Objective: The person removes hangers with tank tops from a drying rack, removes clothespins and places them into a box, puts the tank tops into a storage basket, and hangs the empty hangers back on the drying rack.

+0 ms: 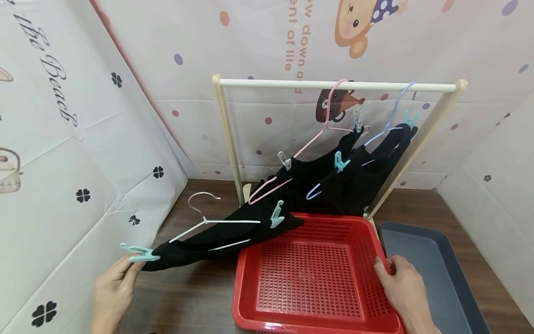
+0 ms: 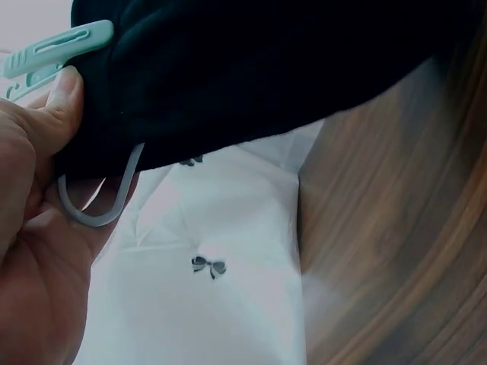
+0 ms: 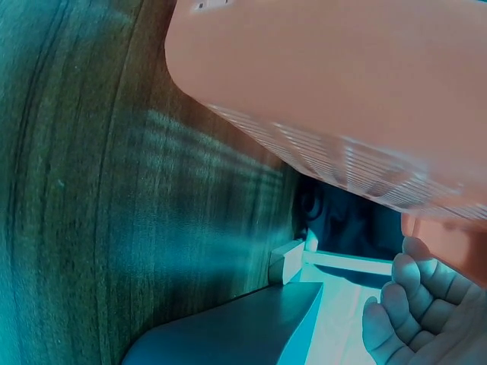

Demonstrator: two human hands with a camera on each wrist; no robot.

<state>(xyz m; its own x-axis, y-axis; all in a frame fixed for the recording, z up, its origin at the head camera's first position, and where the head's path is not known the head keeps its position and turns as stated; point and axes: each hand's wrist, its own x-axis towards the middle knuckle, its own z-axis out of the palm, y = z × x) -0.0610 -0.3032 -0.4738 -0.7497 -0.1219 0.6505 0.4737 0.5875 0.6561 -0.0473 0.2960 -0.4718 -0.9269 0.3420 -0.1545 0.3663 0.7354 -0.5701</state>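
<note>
My left hand (image 1: 113, 288) holds the left end of a black garment (image 1: 196, 246) hung on a white hanger (image 1: 233, 221). A mint clothespin (image 1: 143, 254) clips the cloth at that end, and another mint clothespin (image 1: 276, 216) sits at the other end. In the left wrist view the thumb lies against the clothespin (image 2: 65, 49), while the hanger's rounded tip (image 2: 95, 219) shows below the cloth. My right hand (image 1: 403, 284) grips the right rim of a red perforated basket (image 1: 238, 290); its fingers (image 3: 407, 277) curl beneath the rim. The garment's right end overlaps the basket's back left corner.
Behind the basket stands a rack with a white rail (image 1: 275, 84). A pink hanger (image 1: 328, 104) and a blue hanger (image 1: 394, 109) hang there, each bearing a black garment clipped with clothespins. A grey tray (image 1: 421, 246) lies on the wooden table (image 1: 179, 213), right of the basket.
</note>
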